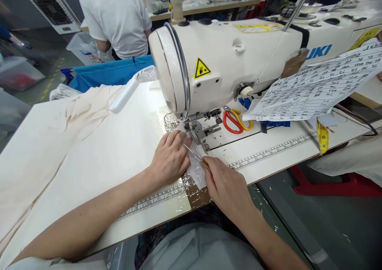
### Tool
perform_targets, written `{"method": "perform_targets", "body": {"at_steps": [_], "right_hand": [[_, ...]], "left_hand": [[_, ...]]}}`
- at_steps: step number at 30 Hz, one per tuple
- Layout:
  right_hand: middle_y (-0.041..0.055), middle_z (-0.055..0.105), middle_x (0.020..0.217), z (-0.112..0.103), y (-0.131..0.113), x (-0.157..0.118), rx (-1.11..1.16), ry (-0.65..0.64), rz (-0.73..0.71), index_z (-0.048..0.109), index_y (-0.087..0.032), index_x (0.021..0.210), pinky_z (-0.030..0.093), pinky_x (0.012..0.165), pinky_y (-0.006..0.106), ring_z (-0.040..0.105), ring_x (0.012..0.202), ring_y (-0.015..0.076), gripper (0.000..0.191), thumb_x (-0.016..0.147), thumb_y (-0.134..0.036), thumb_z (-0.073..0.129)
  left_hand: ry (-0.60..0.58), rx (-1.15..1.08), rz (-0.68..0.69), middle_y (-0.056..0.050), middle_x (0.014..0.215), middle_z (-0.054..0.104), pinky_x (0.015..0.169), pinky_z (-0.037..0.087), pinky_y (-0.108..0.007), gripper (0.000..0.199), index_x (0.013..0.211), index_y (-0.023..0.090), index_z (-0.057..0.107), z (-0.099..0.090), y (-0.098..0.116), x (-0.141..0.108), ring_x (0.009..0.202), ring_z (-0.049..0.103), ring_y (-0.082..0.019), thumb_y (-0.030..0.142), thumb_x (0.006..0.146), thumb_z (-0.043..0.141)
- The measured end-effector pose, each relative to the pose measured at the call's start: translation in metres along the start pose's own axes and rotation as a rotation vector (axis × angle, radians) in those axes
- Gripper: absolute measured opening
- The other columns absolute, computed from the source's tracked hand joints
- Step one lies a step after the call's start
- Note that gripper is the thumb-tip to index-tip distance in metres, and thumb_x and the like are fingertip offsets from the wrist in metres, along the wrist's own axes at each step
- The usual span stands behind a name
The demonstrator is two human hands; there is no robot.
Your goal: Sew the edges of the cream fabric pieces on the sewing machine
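Note:
A white sewing machine [221,59] stands over the table, its needle and presser foot [187,123] just beyond my fingertips. Beneath the foot, a small piece of thin white fabric [197,173] runs toward the table's front edge. My left hand [170,156] is closed on this fabric, fingers curled and pressed together left of the foot. In my right hand [228,184] is an awl [193,153], gripped by its wooden handle. Its thin metal shaft slants up and left over the fabric to my left fingers. The fabric's far end is hidden by the hand and the machine.
Red-and-yellow scissors [234,122] lie beside the machine bed. A handwritten sheet [319,83] leans at the right, near a yellow tape measure [322,138]. Pale fabric [86,106] covers the table's left side. Behind are a blue cloth bin [113,73] and a person in white [116,19].

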State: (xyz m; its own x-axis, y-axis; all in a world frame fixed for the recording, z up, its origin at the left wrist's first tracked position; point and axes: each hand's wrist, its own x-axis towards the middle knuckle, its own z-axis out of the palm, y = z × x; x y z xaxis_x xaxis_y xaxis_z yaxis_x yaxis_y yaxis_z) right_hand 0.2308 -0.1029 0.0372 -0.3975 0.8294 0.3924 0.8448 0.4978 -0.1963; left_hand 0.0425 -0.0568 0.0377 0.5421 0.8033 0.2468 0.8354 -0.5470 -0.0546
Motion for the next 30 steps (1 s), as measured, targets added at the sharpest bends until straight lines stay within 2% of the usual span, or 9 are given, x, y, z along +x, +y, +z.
{"method": "perform_targets", "body": {"at_steps": [3,8,12,14,20,26,30], "right_hand": [[0.0049,0.073,0.085,0.003,-0.001,0.005,0.007,0.011,0.016,0.059,-0.015,0.106,0.042,0.049,0.028,0.069,0.062,0.0182,0.021,0.095,-0.010,0.041],[0.0050,0.073,0.082,0.005,-0.002,0.009,0.148,0.036,0.051,0.060,-0.013,0.104,0.042,0.048,0.028,0.068,0.060,0.0190,0.021,0.094,-0.010,0.041],[0.0029,0.070,0.074,0.002,-0.003,0.005,0.308,0.025,0.071,0.060,-0.012,0.099,0.045,0.051,0.026,0.066,0.057,0.0176,0.019,0.094,-0.011,0.041],[0.0024,0.069,0.071,0.001,-0.005,0.002,0.336,0.013,0.092,0.060,-0.012,0.098,0.044,0.050,0.026,0.065,0.055,0.0170,0.020,0.094,-0.012,0.041],[0.0028,0.069,0.073,-0.004,-0.005,-0.006,0.338,-0.014,0.109,0.061,-0.013,0.099,0.045,0.050,0.027,0.066,0.058,0.0180,0.021,0.093,-0.012,0.041],[0.0053,0.074,0.085,-0.014,0.005,-0.019,0.402,-0.025,0.153,0.061,-0.013,0.106,0.050,0.055,0.024,0.069,0.065,0.0165,0.021,0.097,-0.017,0.042],[0.0011,0.068,0.071,-0.019,0.018,-0.026,0.524,-0.064,0.283,0.062,-0.015,0.102,0.047,0.050,0.021,0.062,0.056,0.0133,0.019,0.097,-0.023,0.045]], "left_hand": [[0.032,0.008,-0.013,-0.018,0.125,0.056,0.102,0.045,-0.049,0.043,0.131,0.007,0.056,0.003,-0.004,0.003,0.122,0.047,-0.033,0.025,0.097,0.036],[0.050,0.015,0.024,-0.016,0.128,0.057,0.107,0.041,-0.049,0.040,0.130,0.007,0.057,0.006,-0.017,0.007,0.125,0.045,-0.031,0.023,0.097,0.039],[0.051,0.061,0.031,-0.013,0.129,0.059,0.110,0.038,-0.047,0.037,0.126,0.010,0.059,0.003,-0.022,0.008,0.127,0.045,-0.029,0.012,0.096,0.038],[0.049,0.061,0.021,-0.013,0.128,0.061,0.110,0.039,-0.046,0.036,0.125,0.009,0.060,0.001,-0.019,0.007,0.126,0.047,-0.029,0.011,0.096,0.038],[0.019,-0.006,0.057,-0.016,0.135,0.057,0.109,0.041,-0.046,0.043,0.128,0.004,0.058,-0.001,0.002,-0.001,0.129,0.047,-0.030,0.028,0.100,0.038],[0.009,0.024,0.059,-0.015,0.137,0.055,0.112,0.039,-0.048,0.041,0.131,0.007,0.056,0.001,0.004,-0.002,0.131,0.047,-0.029,0.026,0.100,0.037],[0.012,0.019,0.066,-0.016,0.136,0.056,0.111,0.038,-0.049,0.042,0.131,0.006,0.055,0.000,0.004,-0.002,0.130,0.047,-0.030,0.029,0.100,0.037]]}}
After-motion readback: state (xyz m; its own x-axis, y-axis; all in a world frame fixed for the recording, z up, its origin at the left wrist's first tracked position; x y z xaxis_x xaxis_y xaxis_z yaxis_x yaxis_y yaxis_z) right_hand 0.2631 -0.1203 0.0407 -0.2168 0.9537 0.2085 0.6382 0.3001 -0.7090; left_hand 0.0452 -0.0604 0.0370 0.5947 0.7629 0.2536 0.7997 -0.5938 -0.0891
